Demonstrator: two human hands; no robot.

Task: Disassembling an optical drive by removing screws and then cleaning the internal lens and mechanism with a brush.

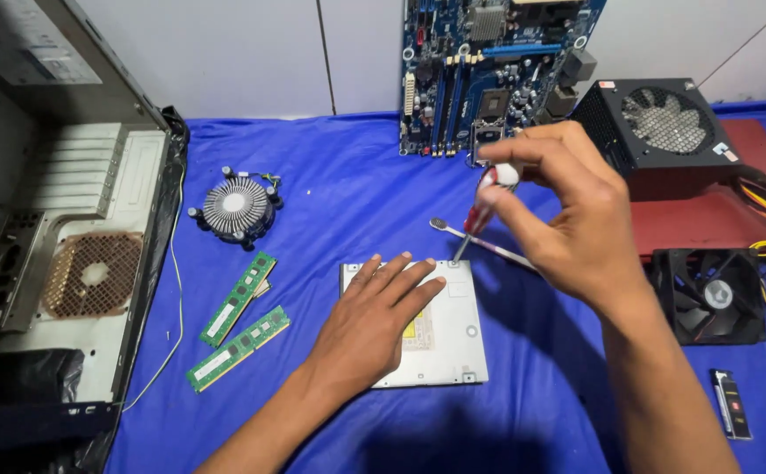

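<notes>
Silver optical drive (453, 338) flat on blue cloth (348, 202), left hand (367, 320) pressing its top with fingers spread flat, right hand (567, 215) pinching a red-handled screwdriver (479, 215) upright, tip at the drive's far corner, motherboard (488, 70) standing beyond the drive.

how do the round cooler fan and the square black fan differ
The round cooler fan is silvery, with bare metal fins radiating from a pale hub; the square black fan is dark plastic with blades inside a square frame. The round one lies left of the left hand, beside the green memory sticks; the square one lies right of the right hand. Both rest flat on the blue cloth.
</notes>
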